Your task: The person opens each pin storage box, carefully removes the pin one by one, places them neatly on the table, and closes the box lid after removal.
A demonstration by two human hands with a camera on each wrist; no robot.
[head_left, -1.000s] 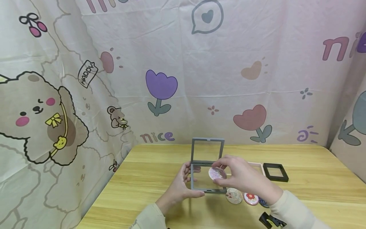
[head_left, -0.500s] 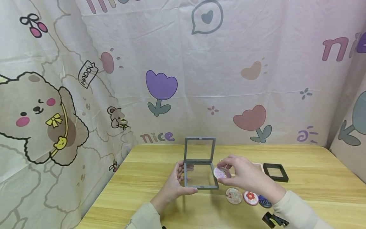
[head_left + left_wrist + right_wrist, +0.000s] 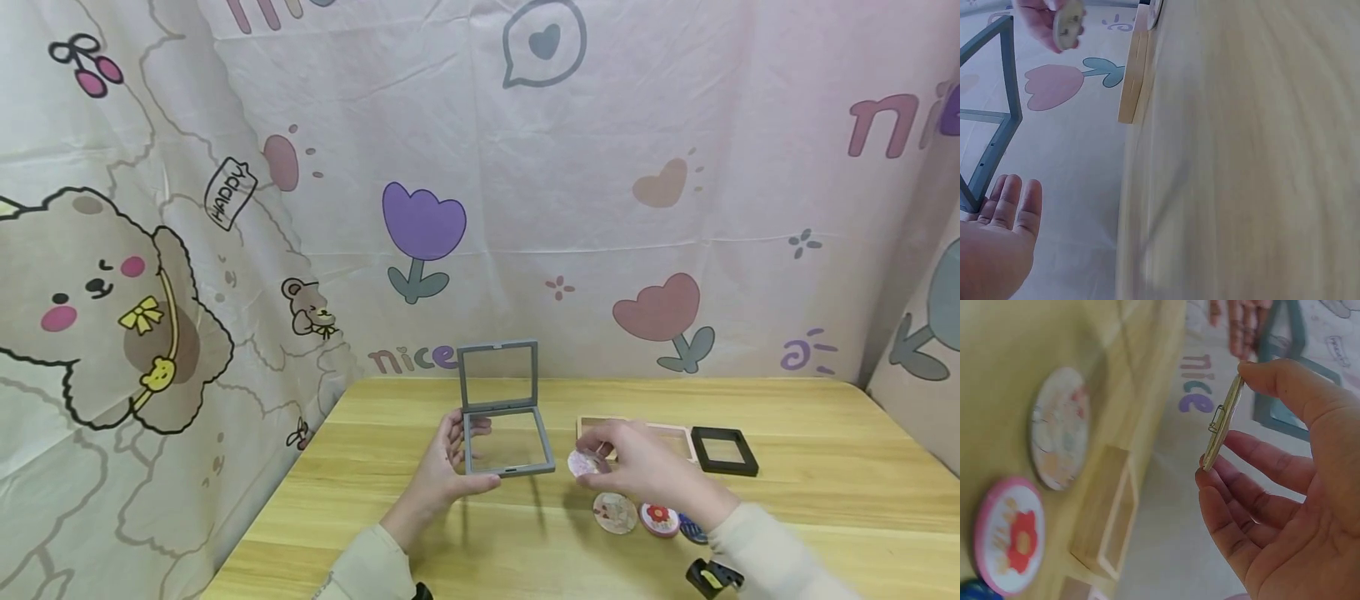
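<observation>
A grey hinged display frame (image 3: 501, 407) stands opened, one half upright and the other roughly flat, with clear panes in both. My left hand (image 3: 438, 471) holds it up above the table by its left side, thumb along the front edge, fingers behind. In the left wrist view the fingers (image 3: 1007, 203) reach past the frame's rim (image 3: 1010, 75). To the right, my right hand (image 3: 648, 462) pinches a round pin badge (image 3: 582, 463) with a pale pink printed face, apart from the frame. The right wrist view shows the badge edge-on (image 3: 1225, 422), a metal pin on its back.
On the wooden table (image 3: 337, 500) lie a cream badge (image 3: 614, 513), a red-flower badge (image 3: 660, 518) and a partly covered blue badge (image 3: 692, 529). Behind are a light wooden frame (image 3: 592, 420), a pinkish frame (image 3: 681, 431) and a black frame (image 3: 723, 451). A black object (image 3: 705, 577) lies near the right sleeve.
The left hand has carried the grey frame left and slightly up. The right hand's badge, earlier over the frame, is now to the right of it.
</observation>
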